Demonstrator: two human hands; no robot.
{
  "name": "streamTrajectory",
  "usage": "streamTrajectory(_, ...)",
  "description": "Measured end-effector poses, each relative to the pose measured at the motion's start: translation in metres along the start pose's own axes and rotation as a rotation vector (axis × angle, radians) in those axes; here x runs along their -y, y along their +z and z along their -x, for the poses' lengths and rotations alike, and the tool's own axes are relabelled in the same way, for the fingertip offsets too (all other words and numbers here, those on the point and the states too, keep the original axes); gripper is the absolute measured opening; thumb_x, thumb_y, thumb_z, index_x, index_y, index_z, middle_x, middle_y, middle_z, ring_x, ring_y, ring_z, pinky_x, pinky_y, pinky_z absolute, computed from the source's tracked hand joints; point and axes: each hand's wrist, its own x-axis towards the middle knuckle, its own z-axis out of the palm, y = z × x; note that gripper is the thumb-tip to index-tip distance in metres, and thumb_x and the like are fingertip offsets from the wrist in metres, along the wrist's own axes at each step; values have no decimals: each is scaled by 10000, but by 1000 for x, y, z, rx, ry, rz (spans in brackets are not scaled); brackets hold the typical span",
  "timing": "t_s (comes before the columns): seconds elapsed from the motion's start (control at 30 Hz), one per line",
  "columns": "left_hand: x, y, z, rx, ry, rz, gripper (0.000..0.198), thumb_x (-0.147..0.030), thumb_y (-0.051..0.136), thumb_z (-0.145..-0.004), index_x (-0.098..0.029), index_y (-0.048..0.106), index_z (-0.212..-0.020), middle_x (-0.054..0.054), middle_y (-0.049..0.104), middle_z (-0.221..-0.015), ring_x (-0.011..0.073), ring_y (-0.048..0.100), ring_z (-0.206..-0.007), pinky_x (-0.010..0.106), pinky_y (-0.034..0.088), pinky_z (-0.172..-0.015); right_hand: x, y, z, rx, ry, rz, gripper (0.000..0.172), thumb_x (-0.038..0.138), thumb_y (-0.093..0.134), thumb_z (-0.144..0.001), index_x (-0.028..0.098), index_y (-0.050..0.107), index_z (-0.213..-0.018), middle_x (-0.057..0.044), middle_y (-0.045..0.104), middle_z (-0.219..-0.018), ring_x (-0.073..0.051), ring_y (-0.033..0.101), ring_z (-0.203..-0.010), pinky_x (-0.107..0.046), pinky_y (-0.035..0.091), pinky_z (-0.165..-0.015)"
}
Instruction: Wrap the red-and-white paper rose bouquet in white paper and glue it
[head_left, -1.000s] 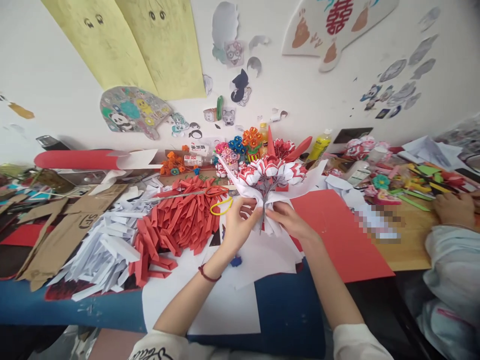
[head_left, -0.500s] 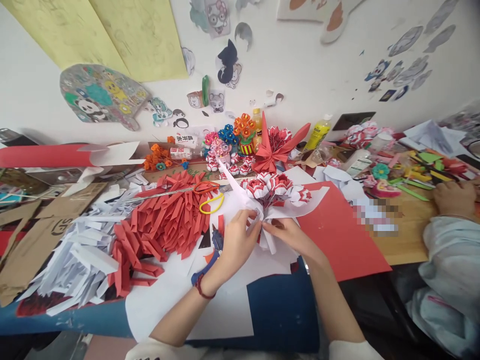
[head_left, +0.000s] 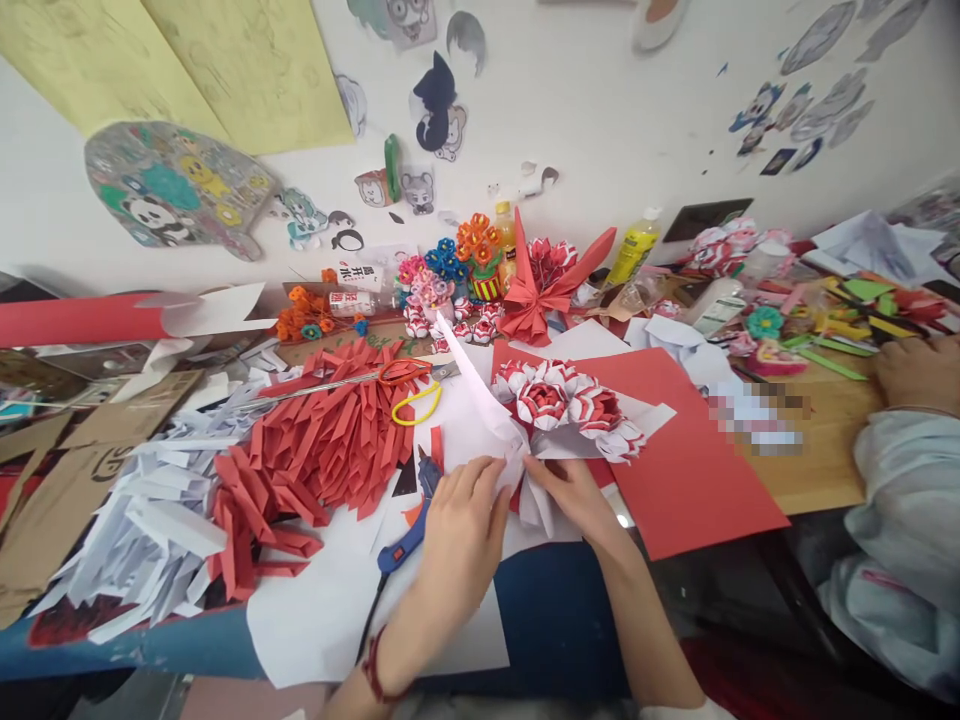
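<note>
At the near side, the left hand [head_left: 465, 530] has its fingers clamped on a crumpled white paper wrapper [head_left: 484, 395], gathered about the foot of a bouquet of red-and-white folded-paper flowers [head_left: 544, 403]; the right hand [head_left: 574, 495] touches that gathered neck from three o'clock, though whether its fingers are pinched together I cannot tell. The blooms lean toward two o'clock. From the neck, a blue glue gun [head_left: 409, 530] lies at eight o'clock, just beside the left hand, a flat red paper sheet [head_left: 705, 470] at three, a heap of folded red paper strips [head_left: 337, 430] at nine, and scissors with orange and yellow handles [head_left: 416, 405] at ten. Farther off, a large red paper bow [head_left: 534, 305] stands at twelve, and a yellow plastic bottle [head_left: 634, 250] at one.
</note>
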Motion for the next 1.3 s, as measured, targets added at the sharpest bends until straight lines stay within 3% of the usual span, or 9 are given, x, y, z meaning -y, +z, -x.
streamTrajectory(0.07,8,-13,19,-86,-8,-77,289,-198,531,-969,-202,574,-1255,86,673,-1195,234,621,-1073,380,474,-916,-4,0,0,-22,13,-30,347,492,660,-867,227,684,-1091,-69,698,-1236,-288,627,-1186,-408,476,-1031)
streamTrajectory(0.17,32,-26,53,-163,-131,-228,265,-262,557,-965,-196,601,-1217,93,671,-1153,248,614,-1038,383,464,-883,-7,-1,0,-89,-10,15,354,491,667,-852,208,677,-1064,-85,719,-1173,-302,638,-1159,-402,493,-988)
streamTrajectory(0.33,64,-20,90,-54,-268,-459,388,-432,535,-964,-161,582,-1238,125,668,-1129,299,609,-994,392,456,-765,3,-6,2,-188,10,337,368,546,612,-851,181,654,-832,-96,736,-873,-315,675,-901,-411,501,-815)
streamTrajectory(0.47,66,-12,93,-16,-239,-464,513,-474,559,-941,-129,517,-1318,126,665,-1103,297,604,-988,397,472,-785,18,-7,10,-117,13,377,349,530,609,-844,183,631,-818,-77,714,-832,-284,667,-831,-371,502,-742)
streamTrajectory(0.63,65,-11,89,13,-190,-378,370,-317,492,-988,-125,526,-1304,111,648,-996,273,605,-910,383,496,-784,33,-7,18,-31,39,343,313,453,664,-804,174,643,-945,-78,721,-953,-272,679,-909,-350,517,-770)
streamTrajectory(0.77,63,-17,91,-99,-232,-310,365,-279,464,-994,-132,509,-1326,136,641,-1084,283,607,-980,386,500,-813,35,-8,18,-12,71,365,310,415,670,-793,167,638,-977,-80,717,-976,-271,673,-918,-350,516,-768)
streamTrajectory(0.97,60,-28,96,-171,-218,88,333,-200,389,-997,-184,508,-1308,107,622,-1145,212,639,-985,307,512,-784,37,-5,18,52,92,526,307,395,689,-767,184,603,-973,-51,695,-914,-244,654,-831,-342,502,-716)
streamTrajectory(1.3,65,-37,92,-95,-300,89,330,-248,440,-996,-198,518,-1312,99,614,-1136,213,630,-992,312,520,-810,34,8,18,54,31,573,297,333,671,-764,208,588,-1020,-24,668,-909,-215,626,-813,-316,492,-696)
